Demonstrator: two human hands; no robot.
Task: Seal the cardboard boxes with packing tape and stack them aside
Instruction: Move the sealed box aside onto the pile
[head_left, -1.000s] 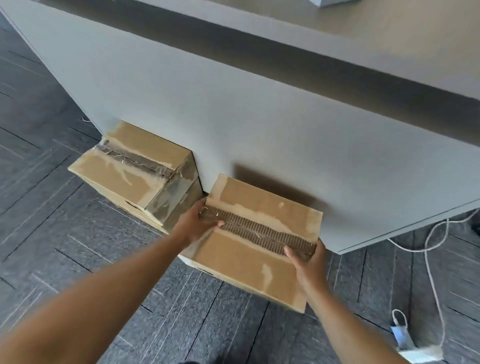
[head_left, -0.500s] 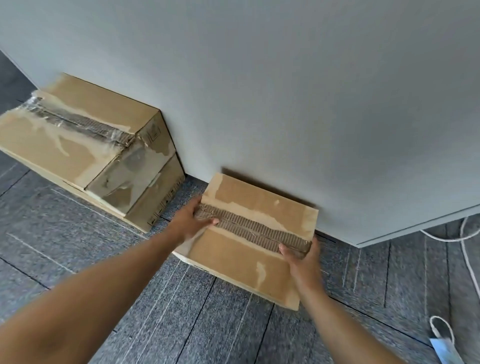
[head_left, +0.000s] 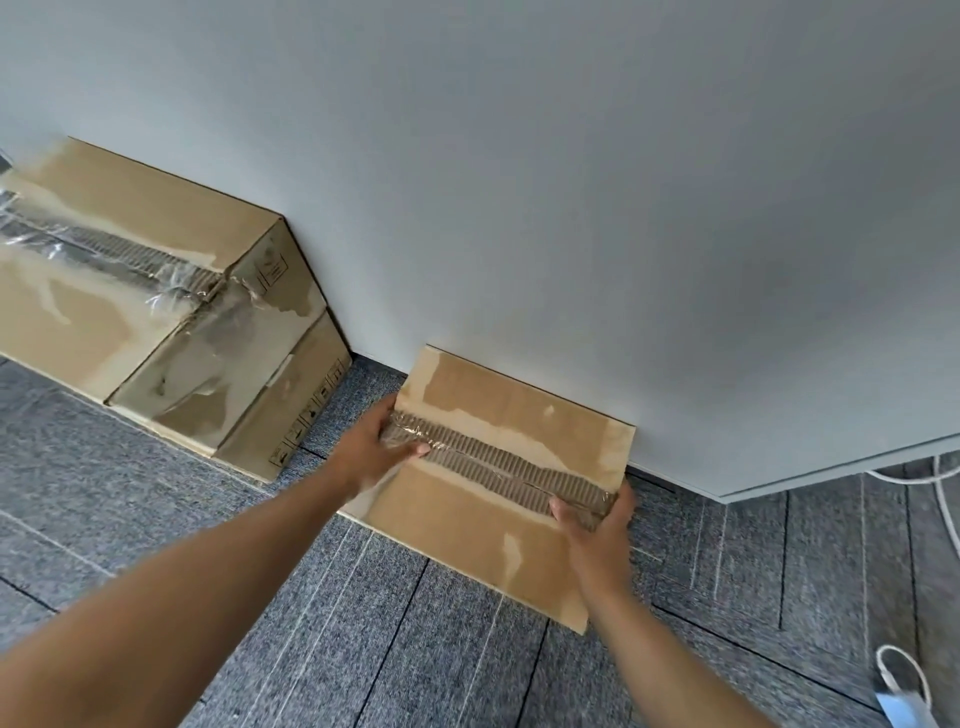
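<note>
The person leans over a flat cardboard box (head_left: 467, 525) that sits low at the foot of a pale grey panel (head_left: 571, 208), its far edge against the panel. Whether its underside is fully down on the carpet (head_left: 363, 639) I can't tell from here.

Both hands are on it, one at each end of the top seam. The left hand (head_left: 371, 452) grips the left end: the thumb lies over the top onto the seam and the fingers curl down the side. The right hand (head_left: 597, 530) grips the right end the same way, thumb on top, fingers wrapped round the edge and out of sight.

Along that seam the outer paper is torn away, so a ribbed corrugated strip shows from end to end, with clear packing tape (head_left: 498, 470) glinting over it.

To the left, near but apart from this box, a stack of two boxes (head_left: 156, 291) stands with its back against the same panel. The upper one is sealed with crinkled clear tape that runs along the top and down the end facing us; the lower box (head_left: 291, 410) carries small printed handling symbols.

At the right edge of the carpet a white cable (head_left: 935, 473) trails out from under the panel, and a white plug with a looped lead (head_left: 904, 696) lies near the lower right corner.
</note>
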